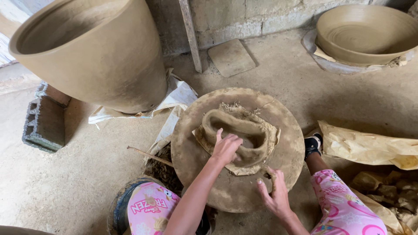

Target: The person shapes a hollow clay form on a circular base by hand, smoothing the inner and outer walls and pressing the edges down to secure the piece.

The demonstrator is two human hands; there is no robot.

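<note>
Nearest to us, our right hand point(275, 191) lies open, fingers spread, on the front edge of the round clay-smeared board point(196, 165). It grips nothing; it only touches the board, just beside the torn paper under the clay. If this hand pushes too hard, we think the board may turn or tip, because we cannot see how it is supported.

A little further, our left hand point(226, 148) is bent over the near wall of the soft clay form point(237, 132), with the fingers curled inside the hollow. It presses the clay and does not carry anything. The clay form sits in the middle of the board, on the paper. Its wall looks uneven and wet, so a strong press could make the near side thin or collapse it inward. The paper may also slide and take the form with it.

To the left, a thin stick point(150, 156) lies near the board, close to our elbow. Further away stand a tall unfired pot point(100, 65) and a wide clay bowl point(365, 32); both are well apart from us.
</note>
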